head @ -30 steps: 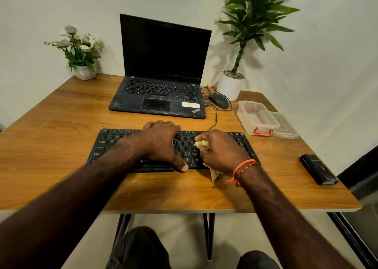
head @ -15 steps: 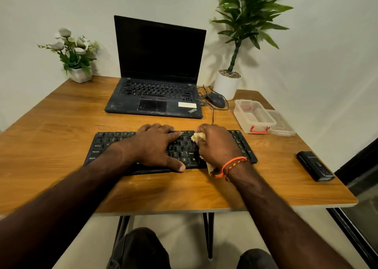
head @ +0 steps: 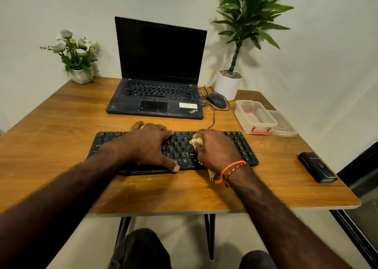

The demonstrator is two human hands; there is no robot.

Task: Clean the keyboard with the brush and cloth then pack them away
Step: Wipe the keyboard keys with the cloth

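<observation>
Left hand (head: 150, 146) lies flat, fingers straight, on the keyboard (head: 239, 146); right hand (head: 215, 151) grips the cloth (head: 196, 141) (yellowish) against the keys.

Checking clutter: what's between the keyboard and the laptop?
Head view: mostly bare table between keyboard and laptop; only the mouse cable crosses at the right.

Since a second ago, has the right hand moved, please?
Yes: the right hand, gripping the cloth, slid slightly left along the keyboard.
</observation>
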